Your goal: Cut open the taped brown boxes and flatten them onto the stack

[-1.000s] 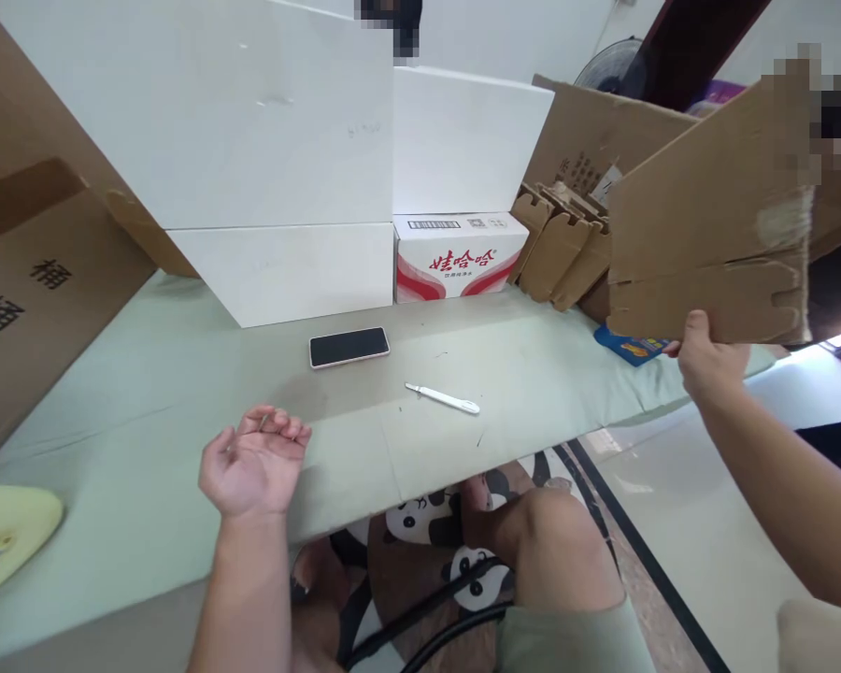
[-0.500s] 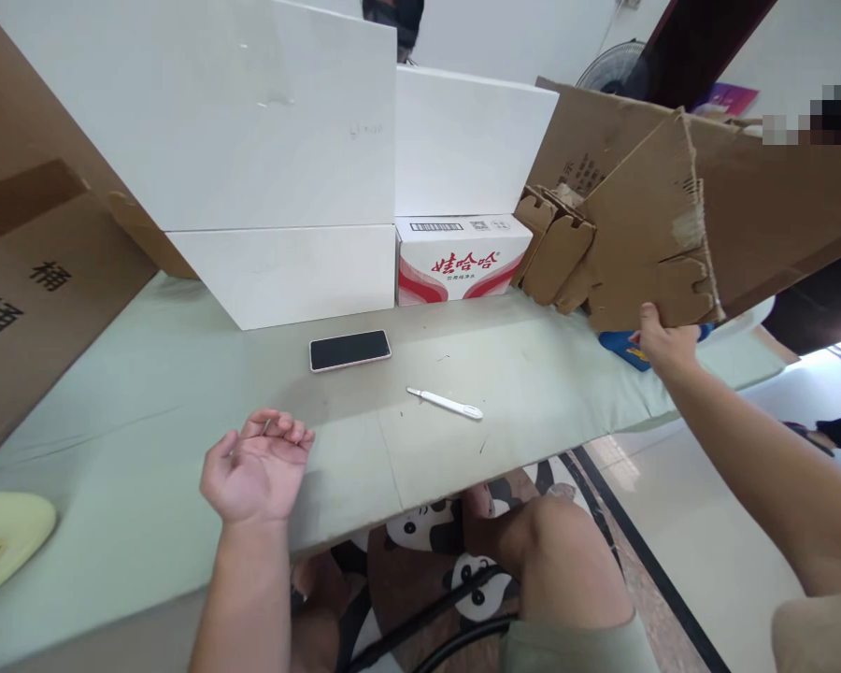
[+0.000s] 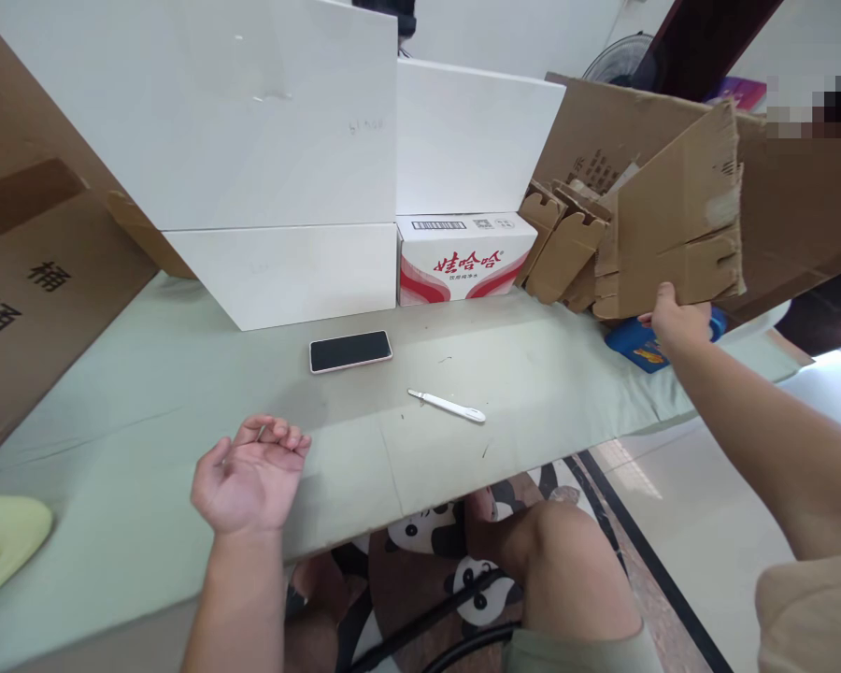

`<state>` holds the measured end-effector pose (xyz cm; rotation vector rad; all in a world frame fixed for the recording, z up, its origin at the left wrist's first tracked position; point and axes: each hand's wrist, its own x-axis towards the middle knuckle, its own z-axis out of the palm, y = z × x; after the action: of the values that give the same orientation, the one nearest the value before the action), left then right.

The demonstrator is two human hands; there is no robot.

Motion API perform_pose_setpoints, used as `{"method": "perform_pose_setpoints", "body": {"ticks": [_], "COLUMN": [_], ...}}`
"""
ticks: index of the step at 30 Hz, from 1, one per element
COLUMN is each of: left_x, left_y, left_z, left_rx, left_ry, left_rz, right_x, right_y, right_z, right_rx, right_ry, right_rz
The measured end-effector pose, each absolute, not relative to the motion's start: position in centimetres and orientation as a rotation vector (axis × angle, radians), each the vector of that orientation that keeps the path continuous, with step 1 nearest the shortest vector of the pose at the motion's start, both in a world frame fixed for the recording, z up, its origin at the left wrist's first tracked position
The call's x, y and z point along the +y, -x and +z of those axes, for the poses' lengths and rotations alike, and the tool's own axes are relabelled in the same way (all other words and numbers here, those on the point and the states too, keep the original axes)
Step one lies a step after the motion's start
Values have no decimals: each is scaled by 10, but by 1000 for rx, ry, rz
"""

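The right hand (image 3: 679, 322) pinched the lower edge of a flat brown cardboard piece (image 3: 673, 220), whose right side was torn and rough, near the right end of the tabletop (image 3: 533, 374); a blue container (image 3: 625, 346) showed below it. The left hand (image 3: 249, 481) was palm up, its fingers apart and softly curled. A white carton (image 3: 466, 262) carried red characters, 娃哈哈, and a barcode. Wrinkled green cloth (image 3: 354, 458) stretched between the flat phone (image 3: 350, 351), the slim white tool (image 3: 452, 407) and the front edge.

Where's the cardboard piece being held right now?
In the head view, the cardboard piece is at right, in the right hand, appearing just above the blue container.
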<state>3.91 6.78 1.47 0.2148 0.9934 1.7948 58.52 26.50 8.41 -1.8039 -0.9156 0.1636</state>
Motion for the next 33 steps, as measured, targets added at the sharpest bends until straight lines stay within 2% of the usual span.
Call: {"method": "perform_pose_setpoints", "body": {"ticks": [9,15,24,33], "left_x": [69,68,66,65], "left_y": [-39,-40,-41,-40], "left_z": [15,16,19,21], "left_rx": [991,989,1001,988], "left_ry": [-215,-216,-204,-214], "left_rz": [1796,1794,1806,1815], "right_x": [258,249,254,199], "right_y": [-581,-589,-603,-609], "right_z": [77,78,65,58], "right_rx": [-1025,-1174,-964,-1052], "right_ry": [1953,1992,2013,1985], "right_rz": [97,170,97,15]}}
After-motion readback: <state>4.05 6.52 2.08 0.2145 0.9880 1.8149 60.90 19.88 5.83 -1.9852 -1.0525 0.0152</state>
